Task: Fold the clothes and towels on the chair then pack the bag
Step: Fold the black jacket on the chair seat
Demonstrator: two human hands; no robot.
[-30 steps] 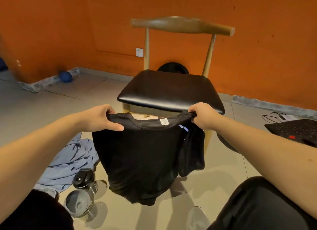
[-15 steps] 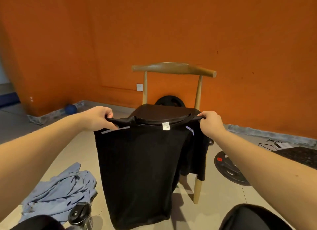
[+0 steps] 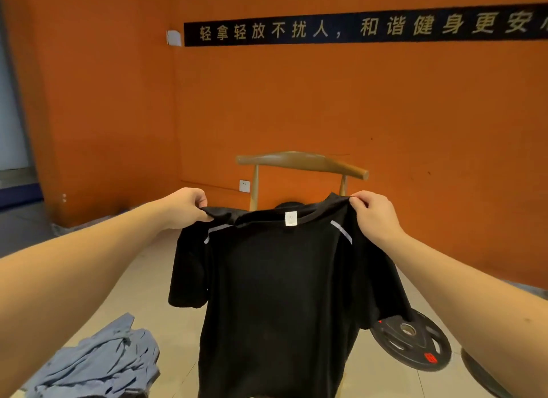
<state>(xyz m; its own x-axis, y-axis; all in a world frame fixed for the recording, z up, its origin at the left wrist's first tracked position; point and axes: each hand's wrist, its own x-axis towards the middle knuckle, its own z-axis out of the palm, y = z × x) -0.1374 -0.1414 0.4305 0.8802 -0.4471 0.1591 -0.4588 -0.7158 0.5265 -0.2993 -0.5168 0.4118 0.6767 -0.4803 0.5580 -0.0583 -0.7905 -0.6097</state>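
Head view has you holding a black T-shirt [image 3: 281,294] up in the air by its shoulders, in front of the wooden chair [image 3: 302,160], whose backrest shows just above the collar. Your left hand [image 3: 186,207] pinches the shoulder on its side with curled fingers and thumb. Your right hand [image 3: 373,216] pinches the other shoulder the same way. The shirt hangs free and spread out, with the white neck label [image 3: 291,218] facing you and both sleeves drooping. Its hem runs out of the bottom of the frame, so you cannot tell whether it clears the floor [image 3: 166,279]. As I read it, you are at the start of folding this one garment: it is opened out, with no fold made yet. The next move calls for a flat place to lay it, most likely the chair seat, which the shirt hides here. Keep both shoulders level as you lower it so the body lands smooth. A crumpled blue garment [image 3: 98,365] lies on the floor at your lower left, unfolded, so more folding is left to do. A weight plate [image 3: 412,344] lies on the floor to your right. No bag is in sight, so packing looks some way off.
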